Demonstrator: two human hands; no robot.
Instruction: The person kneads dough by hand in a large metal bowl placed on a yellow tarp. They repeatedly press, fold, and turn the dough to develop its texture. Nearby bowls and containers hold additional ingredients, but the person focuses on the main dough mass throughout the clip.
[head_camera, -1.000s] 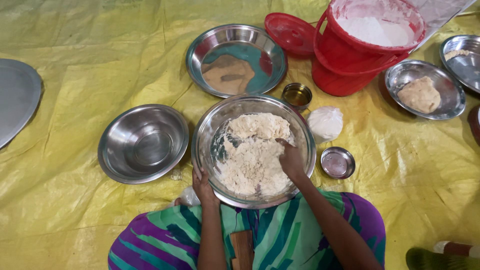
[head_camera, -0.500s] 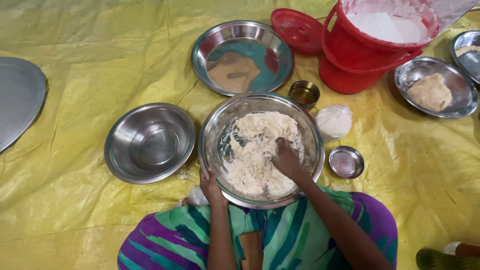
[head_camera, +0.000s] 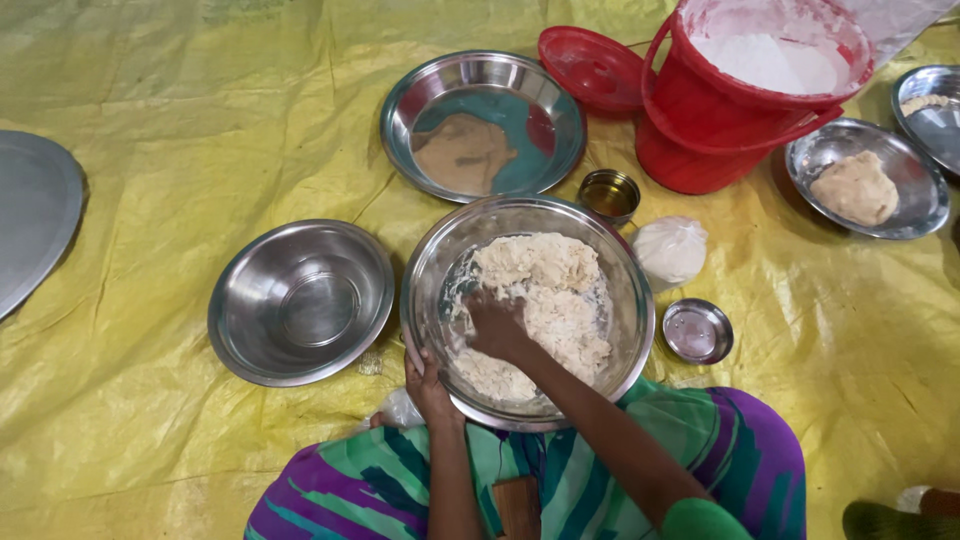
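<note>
- The yellow sheet (head_camera: 150, 120) covers the whole floor.
- My big steel bowl (head_camera: 620, 290) sits in the middle of the frame.
- The crumbly dough (head_camera: 545, 275) fills it (pale and lumpy).
- My right hand (head_camera: 497, 325) presses into the dough, fingers curled.
- My left hand (head_camera: 428, 385) grips the bowl's near rim.

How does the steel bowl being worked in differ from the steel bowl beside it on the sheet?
The worked bowl holds crumbly pale dough; the side bowl holds nothing. The right hand presses into the worked bowl's dough and the left hand grips its near rim; no hand touches the side bowl. The worked bowl looks wider. Both are round, shiny steel, upright.
</note>
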